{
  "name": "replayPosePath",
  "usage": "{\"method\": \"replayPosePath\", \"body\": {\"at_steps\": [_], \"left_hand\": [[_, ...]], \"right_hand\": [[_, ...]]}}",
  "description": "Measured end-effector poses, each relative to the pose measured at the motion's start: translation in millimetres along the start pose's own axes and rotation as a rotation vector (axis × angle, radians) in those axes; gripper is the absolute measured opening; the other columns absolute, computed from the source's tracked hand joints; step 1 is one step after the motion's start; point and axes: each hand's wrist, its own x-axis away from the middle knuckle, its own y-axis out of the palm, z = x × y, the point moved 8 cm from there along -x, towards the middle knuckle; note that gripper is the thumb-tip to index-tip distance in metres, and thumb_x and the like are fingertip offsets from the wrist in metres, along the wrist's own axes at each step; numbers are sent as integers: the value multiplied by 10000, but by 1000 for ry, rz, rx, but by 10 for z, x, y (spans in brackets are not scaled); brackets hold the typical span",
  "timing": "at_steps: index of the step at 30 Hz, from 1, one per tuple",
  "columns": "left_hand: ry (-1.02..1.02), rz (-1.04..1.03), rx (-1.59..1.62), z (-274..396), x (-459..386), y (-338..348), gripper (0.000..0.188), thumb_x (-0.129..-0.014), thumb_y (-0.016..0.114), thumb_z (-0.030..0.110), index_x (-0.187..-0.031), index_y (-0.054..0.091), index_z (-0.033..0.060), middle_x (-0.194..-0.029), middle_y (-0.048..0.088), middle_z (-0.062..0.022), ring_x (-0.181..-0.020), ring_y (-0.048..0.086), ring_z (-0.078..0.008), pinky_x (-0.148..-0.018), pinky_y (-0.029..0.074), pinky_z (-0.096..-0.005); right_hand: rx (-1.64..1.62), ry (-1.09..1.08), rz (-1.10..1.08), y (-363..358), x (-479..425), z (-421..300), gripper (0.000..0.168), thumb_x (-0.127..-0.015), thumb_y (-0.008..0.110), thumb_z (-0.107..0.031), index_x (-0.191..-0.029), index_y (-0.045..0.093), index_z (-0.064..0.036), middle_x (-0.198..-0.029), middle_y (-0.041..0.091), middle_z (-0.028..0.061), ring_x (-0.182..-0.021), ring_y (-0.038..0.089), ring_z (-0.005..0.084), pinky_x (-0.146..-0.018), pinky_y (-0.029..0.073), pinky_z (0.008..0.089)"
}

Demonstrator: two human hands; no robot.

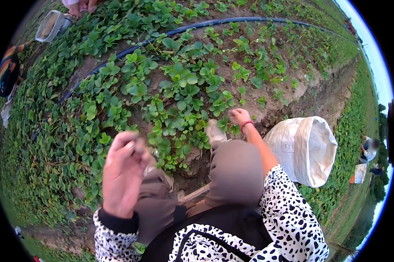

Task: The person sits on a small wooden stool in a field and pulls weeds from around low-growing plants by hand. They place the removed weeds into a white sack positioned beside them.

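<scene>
My left hand [123, 173] is raised over my left knee, palm partly turned up and fingers curled. Motion blur hides whether anything is in it. My right hand [240, 117], a red bracelet [247, 123] on its wrist, is low beside my shoe [215, 131] at the edge of the leafy plants. Its fingers are bent together, and what they may hold is hidden. Before me grow low strawberry plants [184, 77] with three-part green leaves. To my right stands a white woven sack [282, 149] with a rolled rim, its mouth tilted toward the right.
A dark hose [213, 23] curves across the bed beyond the plants. A wooden bar [197, 192] shows between my legs. Other people work at the upper left, one beside a white sack [49, 26]. More people and a sack [360, 173] are far right, past a furrow [331, 88].
</scene>
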Motion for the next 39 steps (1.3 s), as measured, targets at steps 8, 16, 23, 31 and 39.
{"method": "replayPosePath", "body": {"at_steps": [8, 16, 23, 31, 39], "left_hand": [[75, 349, -73, 47, -282, -350, 187, -882, 494, 100, -1064, 469, 66, -820, 452, -11, -758, 453, -138, -692, 404, -274], [-165, 285, -239, -487, -633, -27, 151, -893, 492, 114, -1039, 486, 77, -797, 466, -1, -729, 460, -125, -656, 411, -267], [-202, 249, -306, -601, -657, 29, 154, -902, 489, 126, -1052, 489, 91, -815, 489, 12, -748, 476, -113, -671, 430, -261], [-335, 249, -371, -869, -755, -204, 132, -895, 491, 107, -1015, 519, 60, -815, 521, -14, -744, 518, -126, -675, 459, -268], [-445, 146, -512, -1165, -970, -154, 131, -913, 465, 99, -1014, 526, 43, -814, 533, -26, -750, 543, -124, -692, 462, -265]], "right_hand": [[-323, 277, -6, 803, -210, -94, 253, -775, 689, -215, -866, 553, -22, -736, 592, 54, -499, 539, 119, -410, 452, 239], [-935, 381, 33, 1018, -318, -152, 208, -883, 457, -14, -1064, 462, 89, -1022, 569, 199, -678, 658, 294, -474, 583, 318], [-1029, 456, 116, 1099, -446, -62, 172, -891, 461, -38, -1047, 478, 35, -931, 577, 166, -631, 622, 231, -441, 548, 286], [290, -78, 402, 386, -526, -71, 275, -777, 635, -178, -974, 540, -11, -799, 624, 176, -694, 612, 320, -559, 501, 400], [701, -500, 414, 186, -362, -547, 254, -725, 543, -30, -975, 534, -75, -907, 617, 179, -853, 581, 385, -715, 474, 467]]}}
